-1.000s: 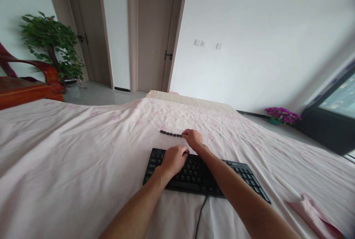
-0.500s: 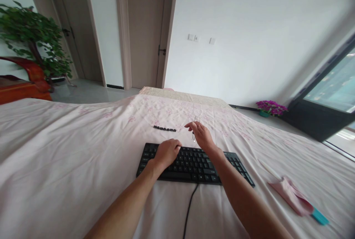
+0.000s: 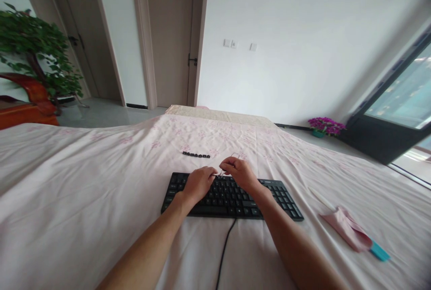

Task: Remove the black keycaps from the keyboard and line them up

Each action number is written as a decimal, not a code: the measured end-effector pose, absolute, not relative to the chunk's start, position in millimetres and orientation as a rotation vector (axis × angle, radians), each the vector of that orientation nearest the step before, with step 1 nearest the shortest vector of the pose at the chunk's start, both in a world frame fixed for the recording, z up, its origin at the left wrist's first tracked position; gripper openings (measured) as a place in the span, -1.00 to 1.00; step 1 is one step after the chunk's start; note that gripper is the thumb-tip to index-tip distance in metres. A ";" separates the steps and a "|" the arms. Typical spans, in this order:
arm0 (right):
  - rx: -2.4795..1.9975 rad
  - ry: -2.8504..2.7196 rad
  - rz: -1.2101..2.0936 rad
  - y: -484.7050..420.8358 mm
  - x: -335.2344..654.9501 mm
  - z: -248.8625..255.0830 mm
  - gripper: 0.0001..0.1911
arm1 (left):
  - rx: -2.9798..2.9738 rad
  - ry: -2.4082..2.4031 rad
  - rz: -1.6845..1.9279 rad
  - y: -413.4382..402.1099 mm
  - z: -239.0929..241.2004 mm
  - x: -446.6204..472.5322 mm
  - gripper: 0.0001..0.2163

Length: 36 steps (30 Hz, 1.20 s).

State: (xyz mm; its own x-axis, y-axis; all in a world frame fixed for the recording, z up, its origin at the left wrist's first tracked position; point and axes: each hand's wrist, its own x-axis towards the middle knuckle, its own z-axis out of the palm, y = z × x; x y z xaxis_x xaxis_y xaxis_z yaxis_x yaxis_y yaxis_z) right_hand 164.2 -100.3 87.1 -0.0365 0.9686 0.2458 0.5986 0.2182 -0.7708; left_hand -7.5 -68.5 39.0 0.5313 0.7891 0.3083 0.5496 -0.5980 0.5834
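Keyboard point(image 3: 222, 198) was laid flat on the pale floral cloth point(image 3: 101, 209), partly covered by both hands and forearms.

Left to right: reddish wooden chair point(image 3: 27, 118) and leafy plant point(image 3: 33, 47) were seen at far left, door point(image 3: 170, 34) farther back. Row of black keycaps point(image 3: 196, 155) was set out on the cloth beyond the board's far edge, lined up, apart from it; seven or so by eye. That batch was judged done: off the board and sorted.

Left hand point(image 3: 199, 183) was rested over the board's left part, close to the far edge. Its fingers were curled with the tips together; whether anything was pinched there could not be told. Wire tool point(image 3: 221, 173) was held over the far key row, its lower end right by those tips. Contact with a key could not be resolved. Black cable point(image 3: 224, 245) was run from the near edge toward the wearer.

Right hand point(image 3: 241, 174) was placed above the far row, tool pinched between thumb and fingers. Job judged partway: most visible keys were seated, outstanding work probably at the far row. Gaps under the hands could not be checked; removal vs refit not determinable.

Far right: magenta flowers point(image 3: 326, 125) on the floor, pink fabric point(image 3: 346, 229) on the cloth with a teal piece point(image 3: 380, 252) sticking out.
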 end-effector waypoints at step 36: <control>-1.142 -1.927 0.212 -104.8 153.7 52.7 -0.78 | 2.295 1.312 0.700 -83.9 54.6 11.7 -0.71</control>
